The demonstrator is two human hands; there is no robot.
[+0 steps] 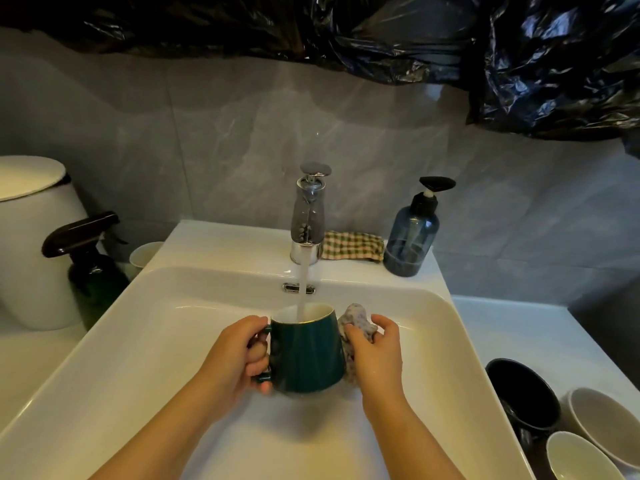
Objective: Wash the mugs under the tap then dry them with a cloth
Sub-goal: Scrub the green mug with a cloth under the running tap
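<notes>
A dark green mug with a white inside stands upright over the white sink. Water streams from the chrome tap straight into the mug. My left hand grips the mug's handle, with fingers curled through it. My right hand holds a crumpled grey-purple cloth against the mug's right side. A folded checked cloth lies on the sink's back ledge behind the tap.
A blue pump bottle stands right of the tap. On the counter at right lie a black mug and two white mugs. At left are a dark spray bottle, a white cup and a white bin.
</notes>
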